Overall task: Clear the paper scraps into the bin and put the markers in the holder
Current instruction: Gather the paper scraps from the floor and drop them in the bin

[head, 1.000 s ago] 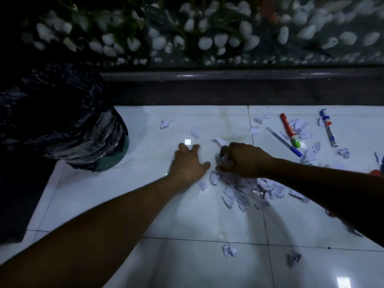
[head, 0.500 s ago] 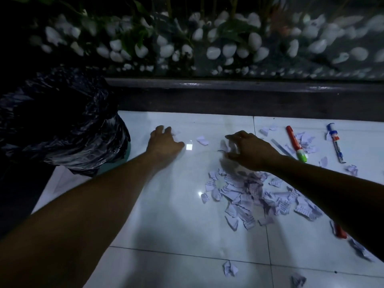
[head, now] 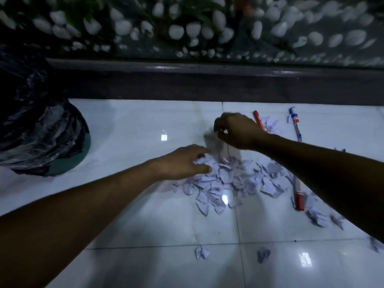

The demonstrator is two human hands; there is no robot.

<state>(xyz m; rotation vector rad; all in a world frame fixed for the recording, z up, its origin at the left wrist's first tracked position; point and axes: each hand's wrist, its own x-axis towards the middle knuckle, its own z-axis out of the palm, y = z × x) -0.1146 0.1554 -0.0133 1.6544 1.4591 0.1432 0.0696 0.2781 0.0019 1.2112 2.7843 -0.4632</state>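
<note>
A person reaches both bare arms over a glossy white tiled floor [head: 133,125] in dim light. Compared with half a second ago, the left hand [head: 182,162], which lay far out and flat on bare tile near the bin, has drawn back to the left edge of the heap of paper scraps [head: 226,181], its fingers [head: 202,150] loosely curled against the scraps with the thumb low; whether they actually grip any paper cannot be told. The right hand [head: 239,130] now sits just beyond the heap with fingers bunched closed, a small pale bit showing at the fingertips, blurred by motion. The scraps are thin, torn, crinkled pieces of lined paper, gathered more tightly than before, with stray crumpled bits on the near tiles [head: 202,252]. A red marker [head: 258,120] lies far right, partly hidden by the right hand; a slim blue-and-white pen [head: 295,123] lies beside it; another red-capped marker [head: 298,196] lies at the heap's right edge. At far left stands the bin [head: 68,165], green, draped in a shiny crumpled black plastic bag [head: 37,125]. Beyond a dark ledge, smooth white pebbles [head: 176,31] lie among leaves.
</note>
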